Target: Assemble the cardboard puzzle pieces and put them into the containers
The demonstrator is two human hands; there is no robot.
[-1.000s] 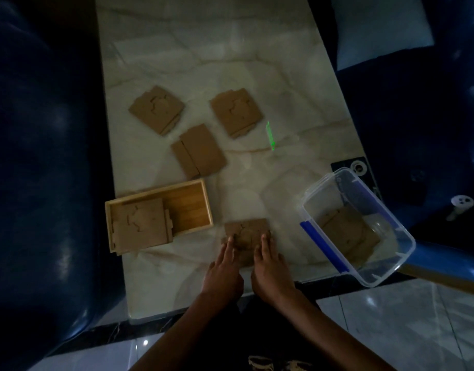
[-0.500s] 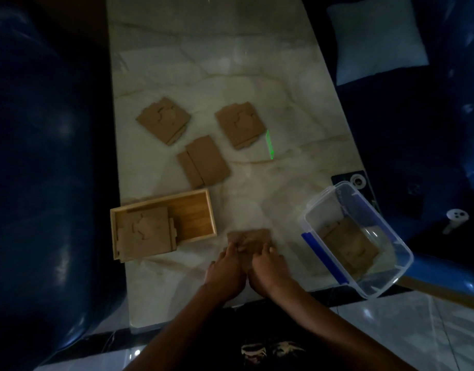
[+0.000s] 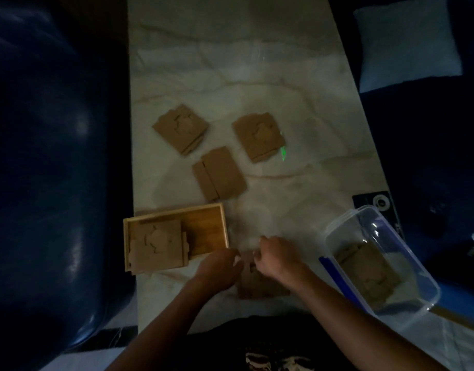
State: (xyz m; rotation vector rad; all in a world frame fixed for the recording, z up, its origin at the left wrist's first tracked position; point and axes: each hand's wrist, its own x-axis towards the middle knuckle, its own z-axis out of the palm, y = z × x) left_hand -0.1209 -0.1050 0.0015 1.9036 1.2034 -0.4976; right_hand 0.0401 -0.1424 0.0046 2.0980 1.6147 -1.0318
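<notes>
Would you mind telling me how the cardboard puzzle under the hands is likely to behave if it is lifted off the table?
The cardboard puzzle is thin and flat, so probably light and fairly stiff. Its interlocked pieces may separate or sag unless supported. It lies flush on the smooth marble table, so it would likely slide when pushed.

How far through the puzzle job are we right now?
Done: one puzzle lies in the wooden box, another in the clear plastic tub. In hand: the left hand and right hand work a puzzle at the table's near edge. Left: three cardboard sets farther up the table.
</notes>
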